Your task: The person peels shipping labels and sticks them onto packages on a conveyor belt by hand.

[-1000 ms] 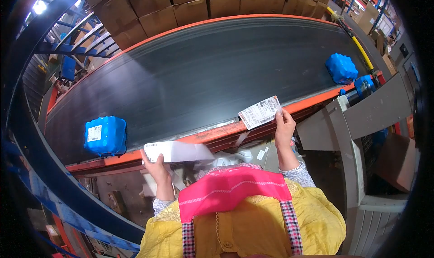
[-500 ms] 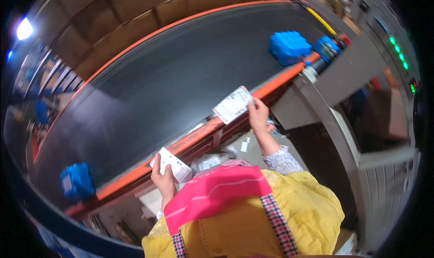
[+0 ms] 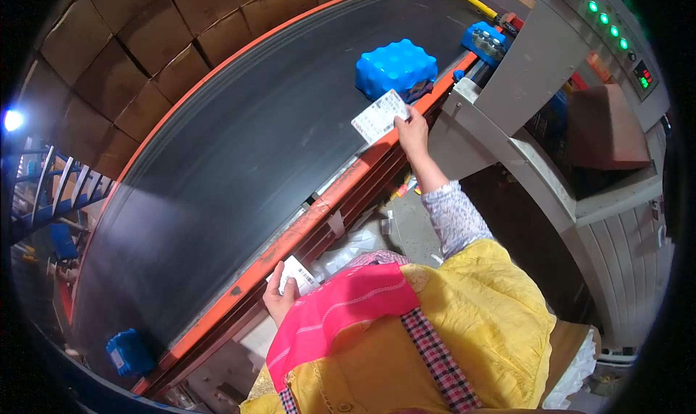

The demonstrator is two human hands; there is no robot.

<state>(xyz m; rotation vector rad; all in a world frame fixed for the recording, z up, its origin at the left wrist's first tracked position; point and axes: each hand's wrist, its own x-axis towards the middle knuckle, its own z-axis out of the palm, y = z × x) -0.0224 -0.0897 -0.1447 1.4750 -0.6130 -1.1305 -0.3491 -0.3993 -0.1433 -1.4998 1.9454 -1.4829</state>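
Observation:
My right hand pinches a printed white label by its right edge and holds it out over the orange belt rim. Just beyond the label, a bumpy blue-wrapped pack sits on the black conveyor belt; I cannot tell whether they touch. Close to my body, my left hand is closed on white printed labels, partly hidden by its fingers. A smaller blue-wrapped pack stands at the belt's upper right end. Another blue pack with a white label lies at the lower left.
An orange rim edges the curved belt. Stacked brown cartons line its far side. On the right stands a grey machine with green lights. Scrap paper lies below the belt. A blue stair is at the left.
My right hand has reached farther forward with its label, up to the large blue pack. That pack appears farther left in view, and the camera has shifted. My left hand still holds its labels.

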